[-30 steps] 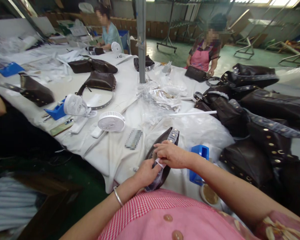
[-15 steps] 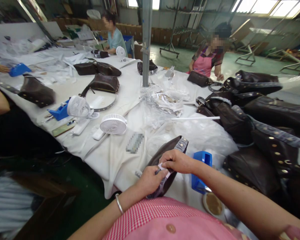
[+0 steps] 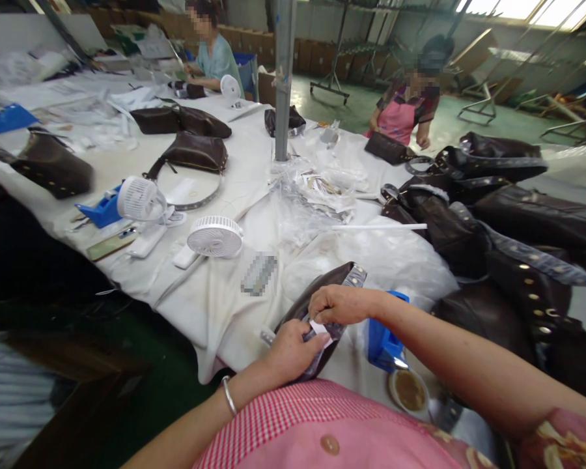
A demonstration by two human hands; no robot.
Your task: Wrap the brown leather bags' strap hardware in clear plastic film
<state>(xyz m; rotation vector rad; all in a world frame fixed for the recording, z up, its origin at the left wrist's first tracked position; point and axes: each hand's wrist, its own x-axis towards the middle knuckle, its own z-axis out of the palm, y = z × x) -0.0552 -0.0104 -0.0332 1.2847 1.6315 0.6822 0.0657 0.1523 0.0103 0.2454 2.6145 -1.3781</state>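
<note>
A dark brown leather handbag (image 3: 312,286) lies in front of my body, its studded strap (image 3: 355,275) wrapped in clear plastic film. My left hand (image 3: 290,348) is closed on the strap from the left, thumb pressed over a small white slip (image 3: 321,331). From the other side, my right hand (image 3: 339,305) pinches the wrapped strap just above that slip, fingers curled. The fingertips partly hide what lies under them. Close to my right forearm stands a blue tape dispenser (image 3: 385,339), with a round tub (image 3: 408,391) of something brown below it.
Many dark bags (image 3: 522,273) are heaped to the right. Clear plastic bags (image 3: 371,260) lie beyond my hands. Two white fans (image 3: 215,236), a phone (image 3: 111,244) and another blue dispenser (image 3: 102,207) sit left. A metal post (image 3: 283,85) rises mid-table. Two people work across the table.
The camera view has shifted slightly. Both hands stay on the strap; my right hand is a little higher off the white slip, which shows more. The arm at the left edge has mostly left view.
</note>
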